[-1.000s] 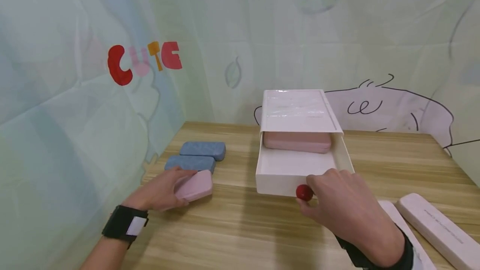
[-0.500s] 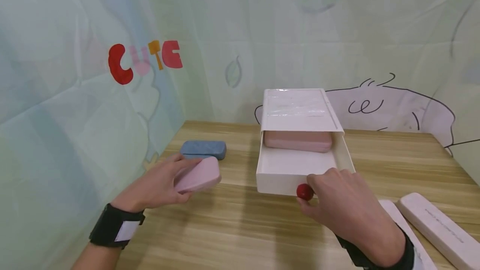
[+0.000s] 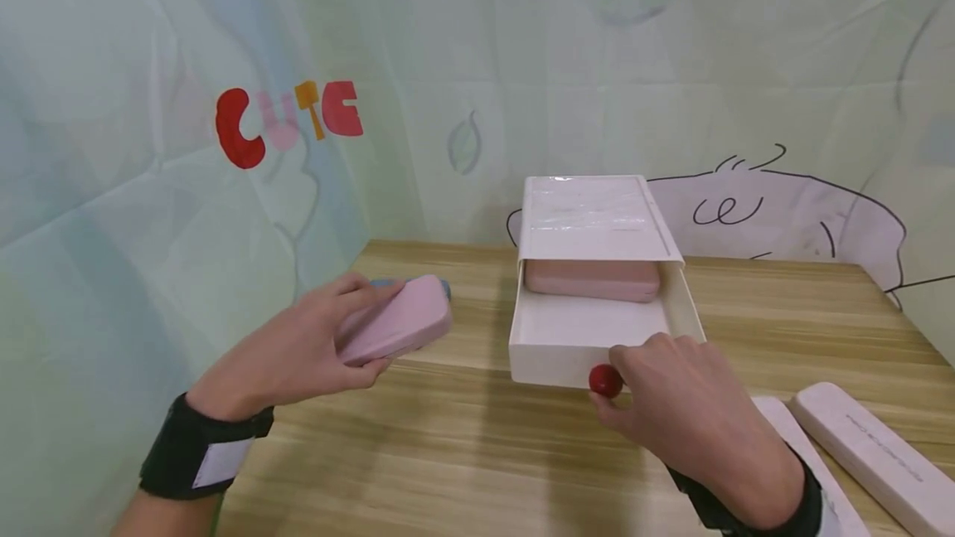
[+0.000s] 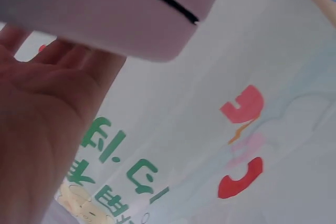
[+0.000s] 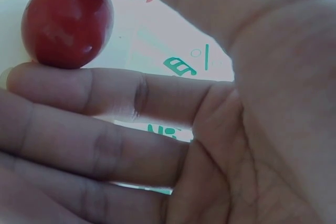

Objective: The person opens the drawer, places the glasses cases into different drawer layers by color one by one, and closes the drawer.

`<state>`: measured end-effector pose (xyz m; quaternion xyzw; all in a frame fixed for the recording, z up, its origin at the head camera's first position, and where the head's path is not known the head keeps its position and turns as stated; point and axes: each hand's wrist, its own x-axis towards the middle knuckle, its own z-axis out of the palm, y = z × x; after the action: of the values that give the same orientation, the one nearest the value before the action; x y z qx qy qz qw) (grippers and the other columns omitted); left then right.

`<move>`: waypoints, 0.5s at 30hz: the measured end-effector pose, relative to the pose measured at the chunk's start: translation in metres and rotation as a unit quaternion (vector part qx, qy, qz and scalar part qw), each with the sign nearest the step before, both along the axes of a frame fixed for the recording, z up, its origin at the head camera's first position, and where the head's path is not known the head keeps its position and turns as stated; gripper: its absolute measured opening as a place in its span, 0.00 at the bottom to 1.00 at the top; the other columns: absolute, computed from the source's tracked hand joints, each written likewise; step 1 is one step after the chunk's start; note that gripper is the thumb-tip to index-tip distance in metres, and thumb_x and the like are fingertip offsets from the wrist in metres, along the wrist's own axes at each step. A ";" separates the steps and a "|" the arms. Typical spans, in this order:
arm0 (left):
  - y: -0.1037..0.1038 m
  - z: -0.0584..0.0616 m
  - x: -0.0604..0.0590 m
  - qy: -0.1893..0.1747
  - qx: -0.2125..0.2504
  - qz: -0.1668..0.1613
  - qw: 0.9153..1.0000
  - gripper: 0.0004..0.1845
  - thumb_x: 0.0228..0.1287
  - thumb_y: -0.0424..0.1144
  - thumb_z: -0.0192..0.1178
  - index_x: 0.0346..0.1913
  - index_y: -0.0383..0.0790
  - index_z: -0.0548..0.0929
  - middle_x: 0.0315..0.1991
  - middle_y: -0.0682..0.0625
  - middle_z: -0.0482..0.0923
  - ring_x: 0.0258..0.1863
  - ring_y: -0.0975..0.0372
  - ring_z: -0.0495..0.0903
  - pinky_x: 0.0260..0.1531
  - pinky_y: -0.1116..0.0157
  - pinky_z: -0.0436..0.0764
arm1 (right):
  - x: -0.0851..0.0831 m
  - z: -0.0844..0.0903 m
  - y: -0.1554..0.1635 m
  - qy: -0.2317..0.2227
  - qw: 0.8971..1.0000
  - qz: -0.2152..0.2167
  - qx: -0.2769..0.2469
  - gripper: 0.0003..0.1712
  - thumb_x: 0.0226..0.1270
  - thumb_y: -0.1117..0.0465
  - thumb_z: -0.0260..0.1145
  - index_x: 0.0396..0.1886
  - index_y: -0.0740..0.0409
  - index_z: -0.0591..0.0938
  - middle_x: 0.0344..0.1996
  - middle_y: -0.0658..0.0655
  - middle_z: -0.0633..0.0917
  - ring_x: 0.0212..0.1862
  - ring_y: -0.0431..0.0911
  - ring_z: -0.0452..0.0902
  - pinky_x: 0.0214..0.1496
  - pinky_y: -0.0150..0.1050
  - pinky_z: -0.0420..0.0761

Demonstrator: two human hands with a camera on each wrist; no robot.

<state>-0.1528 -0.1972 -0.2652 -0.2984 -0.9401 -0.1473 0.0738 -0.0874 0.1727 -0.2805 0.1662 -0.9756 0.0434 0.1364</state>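
Observation:
My left hand grips a pink glasses case, raised over the table at the left. In the left wrist view a dark seam runs along the glasses case, which lies across the palm side of the fingers. Between thumb and forefinger, my right hand pinches the round red knob on the front of a white drawer. The drawer is pulled out of its white box. Inside it, toward the back, lies another pink glasses case, partly under the box top.
Behind the left hand a blue case is mostly hidden. Two pale pink cases, one of them lettered, lie at the right front beside the right wrist. Printed cloth hangs behind and left of the wooden table.
My left hand has lifted the pink glasses case off the table, up and slightly right, now covering most of the blue cases. The right hand and the drawer have stayed put.

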 end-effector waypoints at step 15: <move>0.027 0.027 0.018 0.007 -0.005 -0.028 1.000 0.41 0.57 0.49 0.74 0.75 0.56 0.70 0.59 0.56 0.74 0.49 0.64 0.75 0.42 0.66 0.82 | 0.000 0.001 -0.001 0.013 1.000 0.005 -0.001 0.20 0.53 0.51 0.76 0.14 0.47 0.74 0.11 0.44 0.69 0.15 0.41 0.61 0.16 0.35 0.59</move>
<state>-0.1348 -0.1702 -0.2381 -0.3261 -0.9316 -0.1425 0.0744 -0.0876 0.1721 -0.2794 0.1718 -0.9729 0.0430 0.1488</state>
